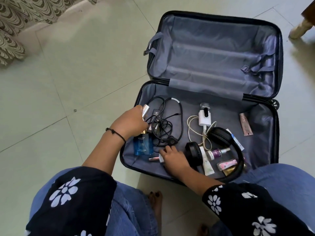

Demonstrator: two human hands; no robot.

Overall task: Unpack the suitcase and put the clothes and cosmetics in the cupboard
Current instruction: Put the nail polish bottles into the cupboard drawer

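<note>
Person crouched on tiled floor (pixel 85 82), suitcase (pixel 265 126) laid open right in front of the knees.

Right hand (pixel 172 156): in the near half, fingers curled down over a small white item (pixel 161 158). Can't tell if it's actually gripped or just covered.

Lip gloss (pixel 153 158): just left of that hand, nearly touching the white item, long axis running left-right along the near wall. Right hand is clearly the nearer one, so I'd expect a short slide left and a pinch across the narrow side.

Perfume bottle (pixel 142 145): blue, lying flat between the two hands, under the left wrist, cap end pointing away.

Left hand (pixel 129 120): clamped on a silver tube (pixel 145 110). Probably full, so not much use for another pickup.

Further in: black cables (pixel 163 126) tangled beside the left hand, headphones (pixel 221 138) ringing a few small bottles (pixel 215 153), white charger (pixel 204 120), pink tube (pixel 245 124) near the right wall.

Far half (pixel 213 53): bare lining, no clothes visible. Looks like only cosmetics remain to move.
</note>
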